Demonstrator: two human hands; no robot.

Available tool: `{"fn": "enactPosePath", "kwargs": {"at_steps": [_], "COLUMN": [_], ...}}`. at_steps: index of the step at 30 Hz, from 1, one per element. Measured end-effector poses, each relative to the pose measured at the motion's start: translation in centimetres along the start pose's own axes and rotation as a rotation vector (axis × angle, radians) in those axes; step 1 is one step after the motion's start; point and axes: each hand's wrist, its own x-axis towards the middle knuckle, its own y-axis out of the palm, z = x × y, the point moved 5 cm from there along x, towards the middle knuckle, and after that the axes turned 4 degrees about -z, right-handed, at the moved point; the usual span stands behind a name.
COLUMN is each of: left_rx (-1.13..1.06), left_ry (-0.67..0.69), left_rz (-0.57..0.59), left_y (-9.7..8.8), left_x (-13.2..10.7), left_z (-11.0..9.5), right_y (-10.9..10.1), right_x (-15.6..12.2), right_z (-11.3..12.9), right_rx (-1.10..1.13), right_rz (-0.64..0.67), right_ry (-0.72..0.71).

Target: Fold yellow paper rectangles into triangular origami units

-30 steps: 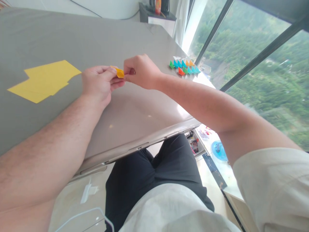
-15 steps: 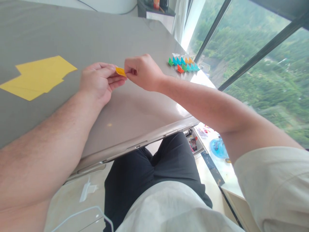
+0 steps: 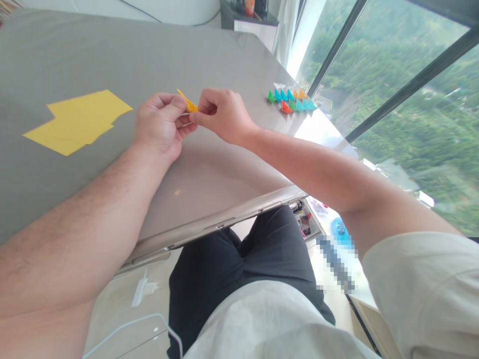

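Above the grey tabletop, both hands pinch a small folded yellow paper boat (image 3: 190, 105). My left hand (image 3: 160, 119) grips its left side, thumb on top, and partly covers it. At the other side, the thumb and fingers of my right hand (image 3: 220, 112) close on its edge. A yellow point of the paper sticks up between the hands. Flat yellow paper sheets (image 3: 84, 119) lie overlapping to the left of my left hand. Beyond my right hand, several small folded paper boats (image 3: 286, 106) in green, blue, orange and red stand in two rows.
The grey-covered table (image 3: 224, 169) has its near edge just above my lap. A large window (image 3: 404, 89) runs along the right. Below the table, an open drawer (image 3: 309, 224) holds cables and small items; a blue plastic container (image 3: 340, 232) stands close by.
The folded paper has tilted, and a pointed part now stands up. My right fingers have shifted their grip, with the thumb now extended along the paper's edge. The whole view has shifted slightly.
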Motion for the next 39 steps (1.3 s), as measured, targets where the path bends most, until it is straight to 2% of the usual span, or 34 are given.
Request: {"fn": "enactPosePath", "kwargs": {"at_steps": [3, 6, 11, 15, 27, 29, 33, 39], "left_rx": [-0.043, -0.132, -0.161, -0.166, -0.169, -0.147, -0.180, -0.156], "left_ry": [-0.008, 0.025, -0.011, -0.012, 0.006, 0.026, 0.016, 0.056], "left_rz": [-0.033, -0.059, -0.175, -0.189, -0.186, -0.159, 0.011, -0.020], "left_y": [-0.2, -0.2, -0.3, -0.3, -0.3, -0.2, 0.5, 0.2], "left_x": [0.1, 0.1, -0.1, -0.2, -0.2, -0.2, -0.2, 0.1], "left_z": [0.1, 0.0, 0.3, 0.3, 0.2, -0.1, -0.2, -0.4], "right_y": [0.8, 1.5, 2.5, 2.7, 2.9, 2.8, 2.3, 2.2], "right_x": [-0.1, -0.4, -1.0, -1.2, -1.1, -0.8, -0.1, 0.2], "right_z": [0.0, 0.1, 0.0, -0.1, -0.1, -0.1, -0.5, 0.1], "right_rx": [0.046, 0.065, 0.121, 0.185, 0.233, 0.218, 0.157, 0.128], "right_rz": [-0.075, -0.122, -0.134, -0.139, -0.110, -0.114, -0.098, -0.034], "right_ry": [-0.039, -0.009, 0.127, 0.195, 0.218, 0.200, 0.184, 0.134]}}
